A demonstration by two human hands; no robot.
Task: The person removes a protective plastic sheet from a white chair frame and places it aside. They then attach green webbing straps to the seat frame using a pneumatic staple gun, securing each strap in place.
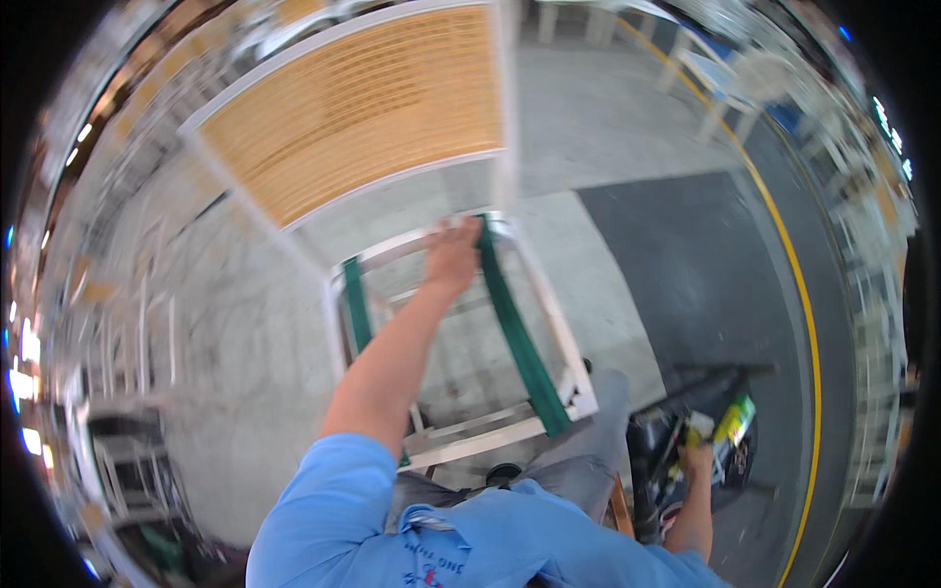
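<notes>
In front of me a white chair frame [549,294] has an open seat. Two green webbing straps run from its far rail to its near rail, the right strap [512,328] and the left strap [357,299]. My left hand [453,257] is closed over the far rail, beside the far end of the right strap. Off to my right, my right hand [696,459] is down at a dark container [655,456] of mixed items. Its fingers look closed around a small yellowish thing [699,427], too blurred to name.
Beyond the seat rises a tan slatted panel [363,108] in a white frame. A yellow-green packet [735,419] lies in the container. Right of it, a yellow floor line [810,343] crosses dark flooring. White chairs [730,83] stand at the far right, more frames [137,333] at the left.
</notes>
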